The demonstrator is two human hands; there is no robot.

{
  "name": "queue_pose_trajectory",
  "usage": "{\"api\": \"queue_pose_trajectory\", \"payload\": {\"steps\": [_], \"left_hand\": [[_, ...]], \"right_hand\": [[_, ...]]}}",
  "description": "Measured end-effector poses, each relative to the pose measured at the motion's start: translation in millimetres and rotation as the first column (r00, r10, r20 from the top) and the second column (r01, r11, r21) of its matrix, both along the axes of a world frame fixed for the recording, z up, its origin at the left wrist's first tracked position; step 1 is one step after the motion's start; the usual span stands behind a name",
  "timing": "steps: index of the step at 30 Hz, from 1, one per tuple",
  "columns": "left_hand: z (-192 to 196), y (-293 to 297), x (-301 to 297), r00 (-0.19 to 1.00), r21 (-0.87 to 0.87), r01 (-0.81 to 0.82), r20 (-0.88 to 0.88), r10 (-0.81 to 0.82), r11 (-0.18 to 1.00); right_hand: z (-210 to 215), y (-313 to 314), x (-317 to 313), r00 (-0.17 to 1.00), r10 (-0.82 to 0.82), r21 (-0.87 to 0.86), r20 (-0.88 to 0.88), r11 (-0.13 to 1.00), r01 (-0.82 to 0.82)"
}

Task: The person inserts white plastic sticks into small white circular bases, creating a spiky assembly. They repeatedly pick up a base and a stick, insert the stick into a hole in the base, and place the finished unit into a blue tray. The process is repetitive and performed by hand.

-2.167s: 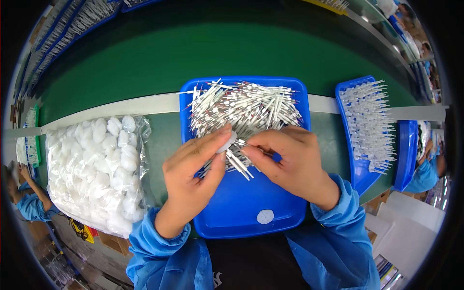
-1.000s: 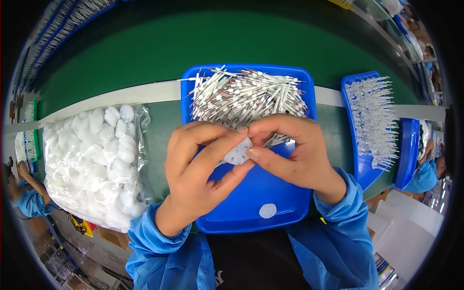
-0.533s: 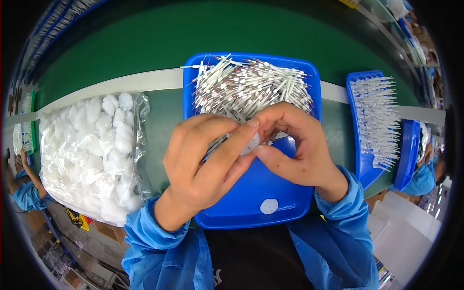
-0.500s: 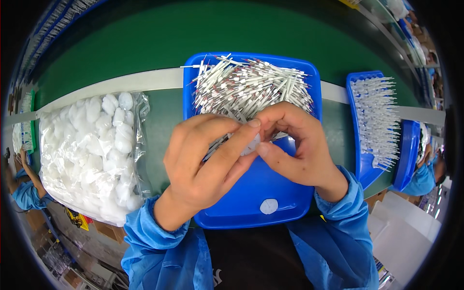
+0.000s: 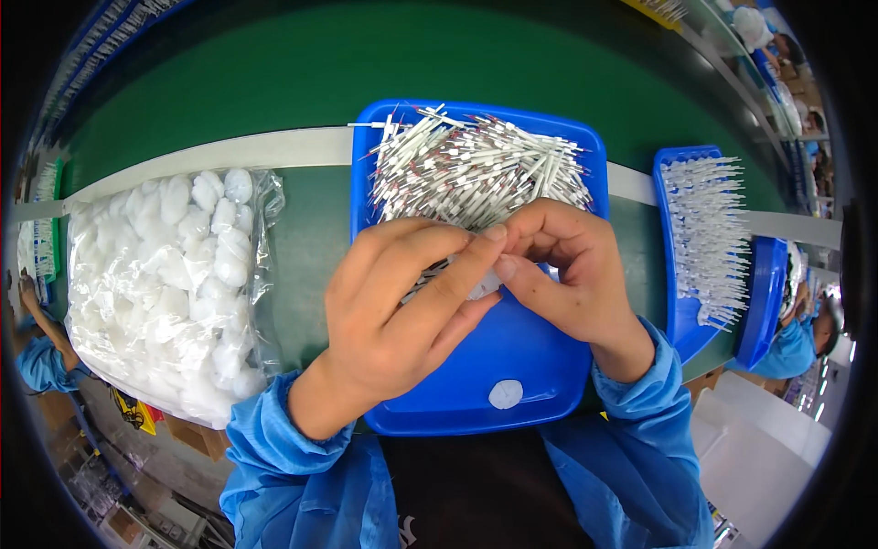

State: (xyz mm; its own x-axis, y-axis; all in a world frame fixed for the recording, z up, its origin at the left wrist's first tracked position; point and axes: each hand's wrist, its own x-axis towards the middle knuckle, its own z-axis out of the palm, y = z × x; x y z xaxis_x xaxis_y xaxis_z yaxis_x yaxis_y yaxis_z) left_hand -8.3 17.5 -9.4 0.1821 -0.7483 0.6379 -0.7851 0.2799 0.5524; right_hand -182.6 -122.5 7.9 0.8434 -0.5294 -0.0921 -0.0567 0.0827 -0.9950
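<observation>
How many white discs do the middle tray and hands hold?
2: a loose disc in the tray, near its lower edge; a held disc, partly covered, between left hand and right hand. Others may be hidden.

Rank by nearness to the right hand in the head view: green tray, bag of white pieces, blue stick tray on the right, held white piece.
1. Held white piece: at the right hand, partly hidden.
2. Blue stick tray: right side.
3. Bag of white pieces: left side.
4. Green tray: far left.
</observation>
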Motion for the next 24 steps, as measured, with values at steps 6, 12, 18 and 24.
{"api": "queue_pose_trajectory", "payload": {"steps": [6, 12, 18, 24], "left_hand": [[6.4, 6.6, 5.5, 0.996, 0.039, 0.081, 0.021, -0.082, 0.996], [19.6, 54.0, -7.2, 0.965, 0.372, 0.244, -0.179, -0.189, 0.895], [6.7, 48.4, -30.0, 0.971, 0.455, 0.233, -0.058, -0.232, 0.86], [3.9, 48.3, -31.9, 0.976, 0.481, 0.209, -0.051, -0.211, 0.851]], "right_hand": [[6.3, 2.6, -12.2, 0.999, 0.038, -0.257, 0.032, 0.966, -0.028], [1.8, 36.0, -72.6, 0.961, 0.05, -0.89, -0.273, 0.366, -0.272], [-6.6, 52.2, -77.4, 0.961, -0.082, -0.874, -0.264, 0.442, -0.203], [-8.1, 52.1, -75.6, 0.977, -0.055, -0.861, -0.207, 0.485, -0.155]]}}
